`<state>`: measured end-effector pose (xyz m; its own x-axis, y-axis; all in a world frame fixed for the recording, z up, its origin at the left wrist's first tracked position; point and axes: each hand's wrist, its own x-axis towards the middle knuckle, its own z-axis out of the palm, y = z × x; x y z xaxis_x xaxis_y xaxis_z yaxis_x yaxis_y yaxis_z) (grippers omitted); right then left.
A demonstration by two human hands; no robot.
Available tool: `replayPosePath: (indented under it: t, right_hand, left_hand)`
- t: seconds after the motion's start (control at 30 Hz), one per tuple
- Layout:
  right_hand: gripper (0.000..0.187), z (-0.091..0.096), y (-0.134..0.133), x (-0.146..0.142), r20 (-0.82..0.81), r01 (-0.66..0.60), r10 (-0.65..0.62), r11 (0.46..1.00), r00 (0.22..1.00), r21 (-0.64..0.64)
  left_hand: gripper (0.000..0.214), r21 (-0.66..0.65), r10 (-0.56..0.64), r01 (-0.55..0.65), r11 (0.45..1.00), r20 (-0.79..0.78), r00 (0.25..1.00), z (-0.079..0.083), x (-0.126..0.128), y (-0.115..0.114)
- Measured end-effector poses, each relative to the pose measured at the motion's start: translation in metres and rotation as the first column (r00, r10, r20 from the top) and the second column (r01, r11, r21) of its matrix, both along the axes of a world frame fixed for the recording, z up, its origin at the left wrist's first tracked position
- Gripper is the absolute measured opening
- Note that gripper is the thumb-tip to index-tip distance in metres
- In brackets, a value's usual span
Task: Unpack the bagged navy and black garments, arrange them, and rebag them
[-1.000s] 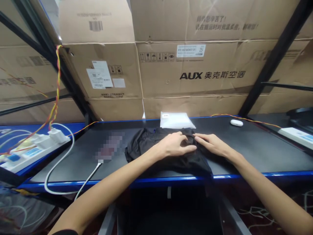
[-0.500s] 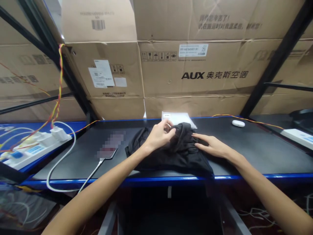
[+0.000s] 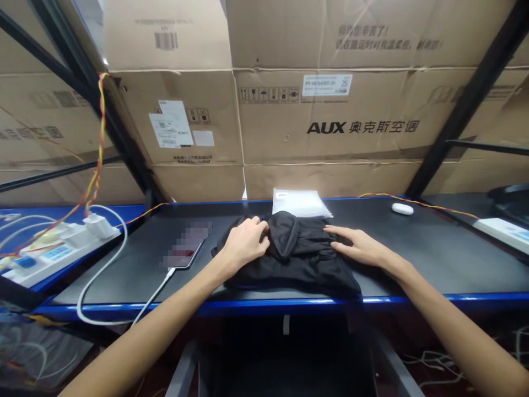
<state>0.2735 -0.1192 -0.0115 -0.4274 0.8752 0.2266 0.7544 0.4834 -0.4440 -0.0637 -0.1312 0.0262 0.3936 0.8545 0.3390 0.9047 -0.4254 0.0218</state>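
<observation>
A folded black garment [image 3: 306, 270] lies on the dark tabletop at its front edge, with gathered cloth and a rounded, hood-like fold on top. On its left part rests my left hand [image 3: 248, 240], fingers curled down and closed on the cloth; the fingertips are partly hidden. My right hand [image 3: 357, 247] lies at the garment's right side, fingers stretched out and touching the fabric, open. Just behind the garment is a stack of clear plastic bags or a white packet [image 3: 300, 203]; I cannot make out which.
A phone [image 3: 188, 248] on a white charging cable [image 3: 155, 295] lies to the left. Farther left is a power strip [image 3: 61, 248] with plugs. A white earphone case [image 3: 402, 209] and another power strip [image 3: 504, 232] are at the right. Cardboard [image 3: 330, 143] stands behind.
My left hand has moved left and down, from the raised cloth in the middle to the garment's left part. The bunched cloth now lies lower and flatter. My right hand has stayed put.
</observation>
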Motion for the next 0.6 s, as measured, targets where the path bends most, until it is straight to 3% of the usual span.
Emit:
replayPosePath:
  t: [0.13,0.23,0.3,0.37,0.47,0.6]
  right_hand:
    - [0.053,0.000,0.000,0.000,-0.001,0.001,-0.001,1.000,1.000,-0.005]
    - [0.052,0.001,0.000,0.000,-0.011,-0.005,0.005,1.000,1.000,-0.014]
    - [0.052,0.001,0.000,0.000,-0.015,-0.001,0.001,1.000,1.000,-0.018]
    - [0.053,0.001,0.000,-0.001,-0.010,0.005,-0.005,1.000,1.000,-0.024]
    - [0.054,0.001,0.000,-0.001,-0.008,0.006,-0.006,1.000,1.000,-0.029]
    - [0.053,0.002,-0.001,0.000,-0.018,-0.009,0.009,1.000,1.000,-0.025]
  left_hand:
    - [0.018,0.087,-0.128,0.117,0.989,0.129,0.983,0.010,0.011,-0.009]
    - [0.024,0.038,-0.312,0.310,0.950,0.111,0.943,0.012,0.019,-0.016]
    - [0.036,-0.019,-0.368,0.370,0.929,0.067,0.927,0.008,0.022,-0.019]
    - [0.038,-0.057,-0.375,0.378,0.924,0.055,0.925,0.003,0.023,-0.018]
    - [0.022,-0.063,-0.351,0.361,0.931,0.131,0.927,-0.001,0.022,-0.011]
    - [0.019,-0.003,-0.278,0.293,0.956,0.314,0.908,0.011,0.012,0.000]
